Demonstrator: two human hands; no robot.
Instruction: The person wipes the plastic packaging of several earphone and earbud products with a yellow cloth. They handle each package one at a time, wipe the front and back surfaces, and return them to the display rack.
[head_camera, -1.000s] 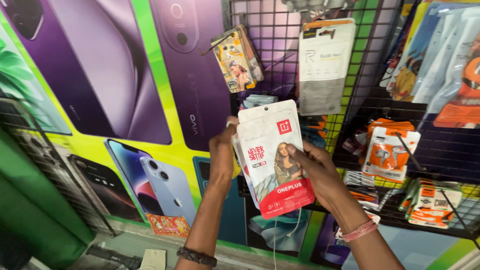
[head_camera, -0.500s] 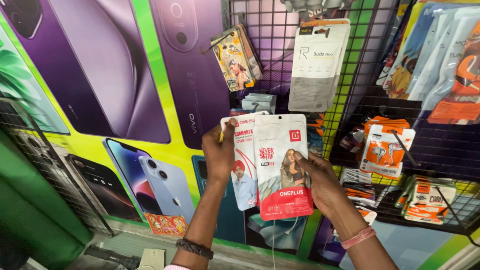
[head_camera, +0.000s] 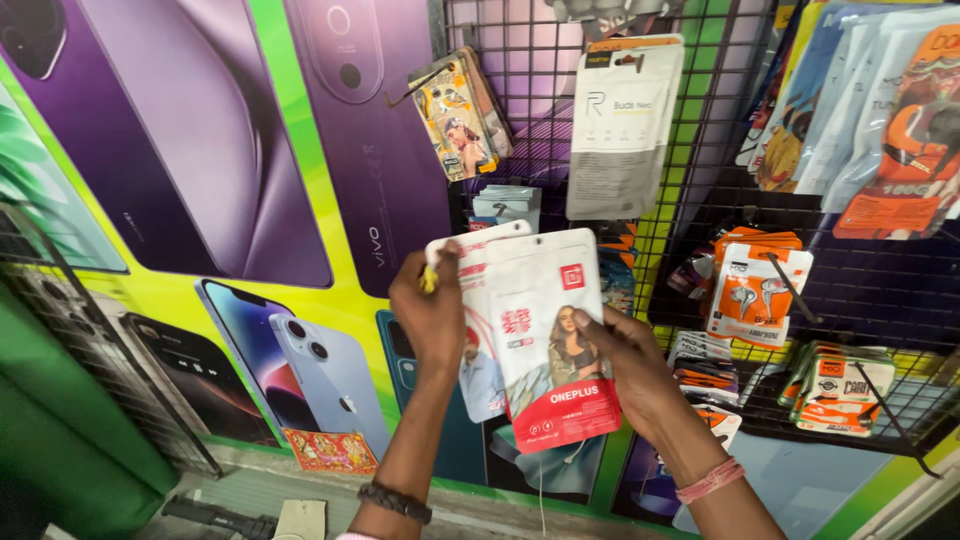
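Nearest the camera, the person's right hand (head_camera: 640, 375) closes its fingers around the lower right edge of a white-and-red earphone packet (head_camera: 548, 340), thumb across the front, holding it upright and face-out so the printed side can be read. Just left of that packet, the left hand (head_camera: 430, 315) pinches the top of a second white packet (head_camera: 478, 330) that lies tucked behind the first; the fingers are curled shut there, and a small yellow bit shows at the fingertips, too small to identify. Both packets are held up in front of the black wire display grid (head_camera: 700, 150), seemingly level with its hooks. Right of the front packet, orange earphone packs (head_camera: 757, 290) hang on a peg. Above it hangs a grey-white pouch (head_camera: 622, 125). Farther left of it, large phone posters (head_camera: 200, 150) cover the wall.
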